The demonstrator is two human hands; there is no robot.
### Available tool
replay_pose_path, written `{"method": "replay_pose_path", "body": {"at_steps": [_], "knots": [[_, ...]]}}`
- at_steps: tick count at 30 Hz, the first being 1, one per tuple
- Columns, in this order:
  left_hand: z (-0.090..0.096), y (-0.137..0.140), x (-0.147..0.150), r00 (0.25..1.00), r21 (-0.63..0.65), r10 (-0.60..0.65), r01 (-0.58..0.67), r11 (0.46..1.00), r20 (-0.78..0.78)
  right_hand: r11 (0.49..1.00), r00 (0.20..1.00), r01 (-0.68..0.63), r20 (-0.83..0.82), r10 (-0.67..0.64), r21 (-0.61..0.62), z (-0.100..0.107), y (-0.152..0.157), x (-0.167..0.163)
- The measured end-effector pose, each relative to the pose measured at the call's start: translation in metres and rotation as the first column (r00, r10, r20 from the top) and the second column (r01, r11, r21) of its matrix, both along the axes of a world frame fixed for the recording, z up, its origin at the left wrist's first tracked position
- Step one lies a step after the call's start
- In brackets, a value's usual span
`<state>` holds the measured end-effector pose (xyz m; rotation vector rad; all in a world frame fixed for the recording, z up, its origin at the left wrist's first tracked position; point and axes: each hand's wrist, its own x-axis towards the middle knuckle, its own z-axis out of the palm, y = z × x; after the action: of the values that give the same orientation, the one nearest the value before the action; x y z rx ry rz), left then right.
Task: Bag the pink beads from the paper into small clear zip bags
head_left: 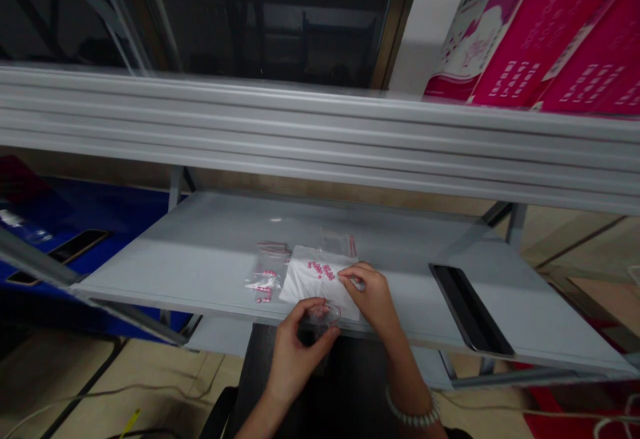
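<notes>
One grey shelf (200, 259), tiled floor (165, 372).

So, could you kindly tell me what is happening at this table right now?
A person works at the front edge of a grey table. The left hand holds a small clear plastic bag at that edge. The right hand rests its fingertips on a white sheet scattered with small pink beads. More clear bags, some with pink beads inside, lie just left of the sheet. A dark tray sits to the right.
</notes>
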<state>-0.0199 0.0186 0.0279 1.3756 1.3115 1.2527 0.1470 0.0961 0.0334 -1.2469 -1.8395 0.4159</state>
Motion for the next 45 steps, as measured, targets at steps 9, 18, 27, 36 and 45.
{"method": "replay_pose_path", "body": {"at_steps": [9,18,27,36,45], "knots": [[0.002,0.001,-0.001,1.000,0.011,-0.001,0.001,1.000,-0.008,0.993,0.989,0.099,0.104,-0.105,0.069,-0.034,0.017,-0.008],[0.004,0.000,0.000,1.000,-0.013,0.002,-0.003,1.000,-0.025,0.994,0.992,0.064,0.099,-0.072,0.084,-0.030,0.018,-0.008],[0.004,0.001,0.000,1.000,-0.015,-0.013,0.013,1.000,-0.021,0.996,0.996,0.069,0.052,-0.072,0.064,-0.029,0.019,-0.009],[0.005,0.000,0.000,0.999,0.019,0.000,0.001,1.000,-0.034,0.969,0.966,-0.239,-0.114,0.231,-0.066,0.034,-0.030,-0.007],[0.002,0.000,0.000,0.999,0.015,0.004,-0.003,1.000,-0.041,0.998,0.998,0.055,-0.026,-0.054,0.010,-0.001,-0.002,-0.006]]}}
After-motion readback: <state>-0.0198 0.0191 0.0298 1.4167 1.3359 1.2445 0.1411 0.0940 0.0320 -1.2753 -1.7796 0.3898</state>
